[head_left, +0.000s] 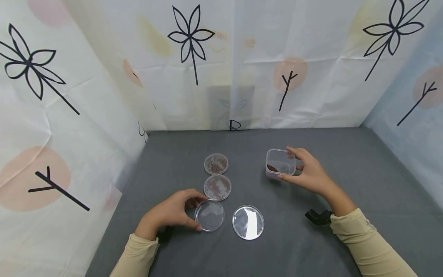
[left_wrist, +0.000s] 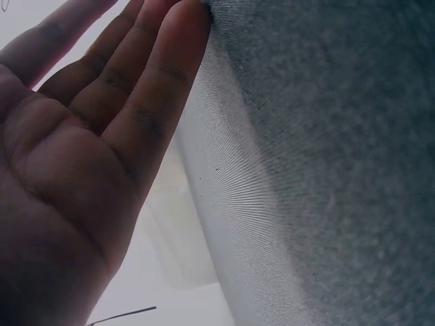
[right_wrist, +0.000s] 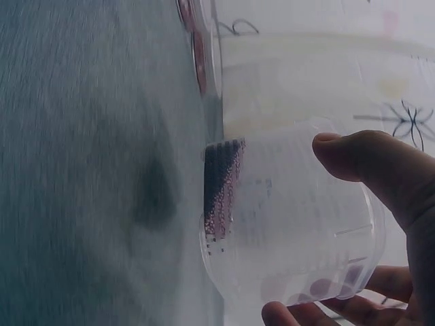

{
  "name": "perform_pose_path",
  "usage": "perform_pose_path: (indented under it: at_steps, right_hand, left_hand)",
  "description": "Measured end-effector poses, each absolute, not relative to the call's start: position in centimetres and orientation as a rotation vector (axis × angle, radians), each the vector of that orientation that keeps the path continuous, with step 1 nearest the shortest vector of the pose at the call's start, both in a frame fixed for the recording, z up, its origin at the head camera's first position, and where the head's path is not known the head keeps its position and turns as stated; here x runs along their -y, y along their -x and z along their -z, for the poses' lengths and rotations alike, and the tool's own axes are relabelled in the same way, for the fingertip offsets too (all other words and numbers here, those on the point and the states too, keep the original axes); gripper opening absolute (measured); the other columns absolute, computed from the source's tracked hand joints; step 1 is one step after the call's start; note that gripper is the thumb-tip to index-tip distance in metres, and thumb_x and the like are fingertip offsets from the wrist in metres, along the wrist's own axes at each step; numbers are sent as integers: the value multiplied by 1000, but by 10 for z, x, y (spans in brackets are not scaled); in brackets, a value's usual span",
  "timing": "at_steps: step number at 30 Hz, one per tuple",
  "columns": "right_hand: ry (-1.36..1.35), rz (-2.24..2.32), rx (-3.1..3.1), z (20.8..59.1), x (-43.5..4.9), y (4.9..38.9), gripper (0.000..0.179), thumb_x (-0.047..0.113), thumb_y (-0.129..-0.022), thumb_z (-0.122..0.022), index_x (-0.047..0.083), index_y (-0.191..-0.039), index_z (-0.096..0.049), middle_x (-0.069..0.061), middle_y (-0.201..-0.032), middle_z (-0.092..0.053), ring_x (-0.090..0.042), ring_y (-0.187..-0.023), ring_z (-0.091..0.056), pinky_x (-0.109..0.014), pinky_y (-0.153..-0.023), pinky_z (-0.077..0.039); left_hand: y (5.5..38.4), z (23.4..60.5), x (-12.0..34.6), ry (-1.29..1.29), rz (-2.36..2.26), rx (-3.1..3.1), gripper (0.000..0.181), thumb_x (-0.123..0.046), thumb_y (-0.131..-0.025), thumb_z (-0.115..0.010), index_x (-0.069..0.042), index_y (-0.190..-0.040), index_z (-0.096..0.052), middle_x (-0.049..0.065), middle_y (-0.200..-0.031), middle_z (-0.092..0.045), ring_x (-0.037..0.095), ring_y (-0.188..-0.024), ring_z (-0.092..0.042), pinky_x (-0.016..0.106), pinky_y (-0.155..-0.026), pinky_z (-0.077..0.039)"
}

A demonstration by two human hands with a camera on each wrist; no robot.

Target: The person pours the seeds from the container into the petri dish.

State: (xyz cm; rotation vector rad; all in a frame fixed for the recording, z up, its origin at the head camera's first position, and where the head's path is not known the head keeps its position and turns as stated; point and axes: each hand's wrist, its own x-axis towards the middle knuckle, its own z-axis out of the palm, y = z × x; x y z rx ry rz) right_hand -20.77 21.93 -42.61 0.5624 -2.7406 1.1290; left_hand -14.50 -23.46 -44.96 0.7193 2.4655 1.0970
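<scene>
My right hand (head_left: 311, 173) holds a clear plastic tub (head_left: 281, 161) by its sides, thumb near and fingers far. The tub hangs slightly above the table, and a small heap of reddish-brown grains (right_wrist: 224, 183) lies against one side of its bottom. At the front, my left hand (head_left: 174, 209) grips a clear petri dish (head_left: 209, 216) by its rim between thumb and fingers; no grains show in it. Behind it stand two round dishes with brown grains inside, a nearer one (head_left: 217, 187) and a farther one (head_left: 216, 164). The left wrist view shows my left palm and fingers, not the dish.
A clear round lid or dish (head_left: 248, 222) with a bright reflection lies right of the held dish. Grey cloth (head_left: 277, 246) covers the table. Patterned white sheets (head_left: 242, 104) stand along the back and sides. A black strap piece (head_left: 317, 217) is at my right wrist.
</scene>
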Motion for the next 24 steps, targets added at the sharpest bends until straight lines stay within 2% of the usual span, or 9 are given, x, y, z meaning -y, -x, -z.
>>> perform_pose_path:
  at_steps: [7, 15, 22, 24]
  right_hand:
    - [-722, -1080, 2643, 421, -192, 201, 92, 22, -74, -99, 5, -152, -53, -17, -138, -58, -34, -124, -59, -56, -95, -60]
    - [-899, -1018, 2525, 414, -153, 195, 88, 27, -68, -101, 3, -141, -59, -9, -133, -59, -27, -117, -59, -49, -96, -57]
    - [-996, -885, 2501, 417, -125, 190, 86, 31, -66, -99, 4, -138, -59, -8, -133, -58, -26, -124, -56, -48, -101, -54]
    - [-1022, -840, 2496, 418, -118, 188, 86, 31, -66, -98, 5, -138, -59, -7, -133, -57, -26, -124, -55, -46, -98, -57]
  left_hand:
    - [146, 450, 235, -717, -1104, -2471, 78, -33, -65, -104, -15, -133, -70, -3, -117, -71, 14, -106, -66, 31, -96, -57]
    - [146, 451, 234, -702, -1109, -2477, 79, -35, -64, -104, -15, -133, -70, -2, -119, -71, 15, -105, -65, 31, -96, -56]
    - [147, 450, 233, -715, -1115, -2477, 79, -35, -65, -104, -15, -133, -70, -2, -120, -71, 15, -105, -66, 31, -95, -56]
    - [147, 450, 233, -717, -1114, -2475, 79, -34, -65, -104, -15, -134, -70, -2, -121, -71, 15, -106, -65, 31, -96, -56]
